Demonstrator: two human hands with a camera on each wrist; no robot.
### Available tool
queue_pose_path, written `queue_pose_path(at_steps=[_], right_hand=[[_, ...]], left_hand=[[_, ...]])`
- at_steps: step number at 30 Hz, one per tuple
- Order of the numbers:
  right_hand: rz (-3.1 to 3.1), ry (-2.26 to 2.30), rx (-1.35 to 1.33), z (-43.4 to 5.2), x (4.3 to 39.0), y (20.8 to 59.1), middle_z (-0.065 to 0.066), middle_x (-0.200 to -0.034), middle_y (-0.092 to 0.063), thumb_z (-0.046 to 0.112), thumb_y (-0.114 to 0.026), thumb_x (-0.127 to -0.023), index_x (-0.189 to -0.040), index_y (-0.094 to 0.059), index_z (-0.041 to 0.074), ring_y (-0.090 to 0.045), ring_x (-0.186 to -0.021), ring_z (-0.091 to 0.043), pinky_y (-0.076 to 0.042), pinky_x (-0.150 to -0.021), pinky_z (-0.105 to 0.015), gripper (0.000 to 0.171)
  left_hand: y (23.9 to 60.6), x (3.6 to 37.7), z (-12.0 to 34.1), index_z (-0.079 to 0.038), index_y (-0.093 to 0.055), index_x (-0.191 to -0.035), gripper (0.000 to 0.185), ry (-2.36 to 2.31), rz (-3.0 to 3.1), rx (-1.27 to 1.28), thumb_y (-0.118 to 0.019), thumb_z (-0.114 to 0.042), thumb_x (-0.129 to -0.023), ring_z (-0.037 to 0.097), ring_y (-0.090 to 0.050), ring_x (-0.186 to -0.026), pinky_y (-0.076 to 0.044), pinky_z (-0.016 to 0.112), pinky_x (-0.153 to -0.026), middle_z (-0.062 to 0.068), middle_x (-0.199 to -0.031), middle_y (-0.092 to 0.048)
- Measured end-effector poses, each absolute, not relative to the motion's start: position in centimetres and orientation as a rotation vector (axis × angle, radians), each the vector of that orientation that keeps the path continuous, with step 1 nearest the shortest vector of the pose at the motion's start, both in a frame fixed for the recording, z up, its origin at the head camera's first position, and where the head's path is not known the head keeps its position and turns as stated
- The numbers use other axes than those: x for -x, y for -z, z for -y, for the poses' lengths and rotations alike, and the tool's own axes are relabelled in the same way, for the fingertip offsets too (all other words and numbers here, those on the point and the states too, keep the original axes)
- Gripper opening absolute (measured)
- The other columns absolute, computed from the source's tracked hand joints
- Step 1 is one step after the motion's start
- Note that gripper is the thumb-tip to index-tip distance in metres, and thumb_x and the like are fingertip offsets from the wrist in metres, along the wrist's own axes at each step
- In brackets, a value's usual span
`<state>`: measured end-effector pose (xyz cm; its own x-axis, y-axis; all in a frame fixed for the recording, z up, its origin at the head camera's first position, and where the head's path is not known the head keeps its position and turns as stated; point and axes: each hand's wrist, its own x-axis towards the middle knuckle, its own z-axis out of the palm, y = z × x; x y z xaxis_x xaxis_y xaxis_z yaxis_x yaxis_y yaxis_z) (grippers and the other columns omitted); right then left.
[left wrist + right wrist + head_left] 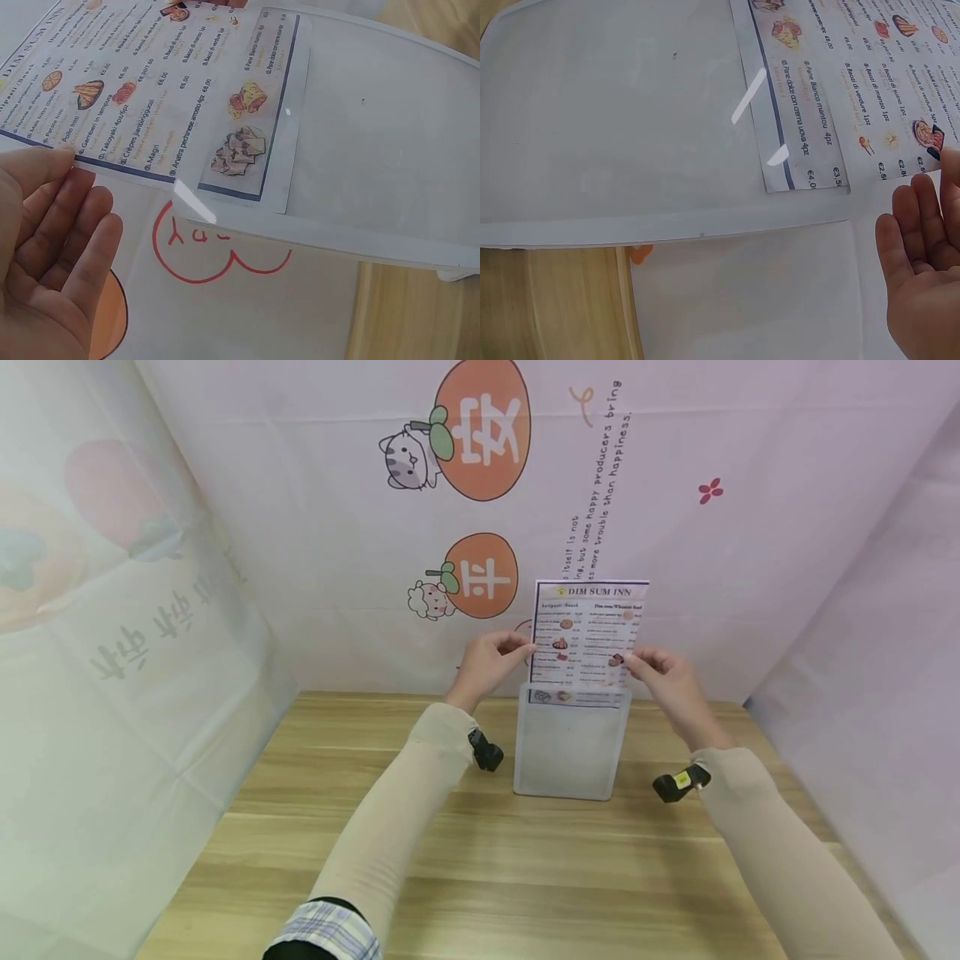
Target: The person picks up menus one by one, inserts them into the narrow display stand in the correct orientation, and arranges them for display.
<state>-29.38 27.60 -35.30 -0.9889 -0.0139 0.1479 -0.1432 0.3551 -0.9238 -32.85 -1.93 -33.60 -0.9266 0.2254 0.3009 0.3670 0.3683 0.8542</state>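
While the left hand pinches the menu sheet at its 9 o'clock edge and the right hand probably does likewise at 3, keep it level; its bottom sits just inside the clear stand.

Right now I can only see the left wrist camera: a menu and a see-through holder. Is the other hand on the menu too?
Observer: Yes. The right hand pinches the menu at its right edge, and the left hand pinches its left edge.
Operator: Is the holder standing up?
Observer: Yes. The clear holder stands upright on the wooden table, near the back wall.
Operator: How much paper is inside?
Observer: Only the bottom strip. Most of the menu sticks out above the holder.
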Motion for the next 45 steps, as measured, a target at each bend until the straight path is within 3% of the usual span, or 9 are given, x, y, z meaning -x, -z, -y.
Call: queue_pose_path(at_steps=[7, 21, 30, 45], right_hand=[[2.518, -1.673, -0.125, -27.5, 29.0, 35.9, -0.009, -0.135, -0.055, 0.055, -0.059, -0.097, -0.128, -0.059, 0.002, -0.044, -0.126, -0.021, -0.030, -0.111, -0.049, 0.061], [2.471, -1.717, -0.157, -27.5, 29.0, 37.5, -0.010, -0.127, -0.058, 0.049, -0.060, -0.098, -0.124, -0.060, -0.002, -0.049, -0.116, -0.020, -0.036, -0.104, -0.044, 0.056], [2.516, -1.700, -0.132, -27.5, 28.7, 38.2, -0.011, -0.130, -0.057, 0.052, -0.058, -0.098, -0.128, -0.060, 0.003, -0.049, -0.121, -0.022, -0.035, -0.108, -0.051, 0.058], [2.511, -1.696, -0.116, -27.2, 28.3, 38.9, -0.012, -0.126, -0.056, 0.049, -0.059, -0.099, -0.126, -0.058, -0.003, -0.048, -0.114, -0.020, -0.037, -0.101, -0.040, 0.059]], left_hand=[[34.6, 32.8, 1.8, -0.016, -0.075, -0.101, 0.019, 1.603, 2.480, 0.523, -0.071, -0.034, -0.095, 0.013, -0.061, -0.085, -0.050, 0.029, -0.077, -0.001, -0.095, -0.072], [36.0, 32.6, 1.9, -0.020, -0.074, -0.100, 0.020, 1.603, 2.510, 0.478, -0.070, -0.038, -0.095, 0.012, -0.061, -0.086, -0.050, 0.030, -0.077, -0.007, -0.091, -0.069], [36.8, 32.6, 2.1, -0.019, -0.074, -0.103, 0.022, 1.598, 2.520, 0.493, -0.069, -0.039, -0.095, 0.013, -0.061, -0.087, -0.050, 0.029, -0.077, -0.007, -0.093, -0.069], [37.6, 32.2, 2.1, -0.020, -0.074, -0.101, 0.018, 1.622, 2.513, 0.476, -0.071, -0.037, -0.094, 0.010, -0.063, -0.089, -0.052, 0.031, -0.080, -0.010, -0.093, -0.069]])
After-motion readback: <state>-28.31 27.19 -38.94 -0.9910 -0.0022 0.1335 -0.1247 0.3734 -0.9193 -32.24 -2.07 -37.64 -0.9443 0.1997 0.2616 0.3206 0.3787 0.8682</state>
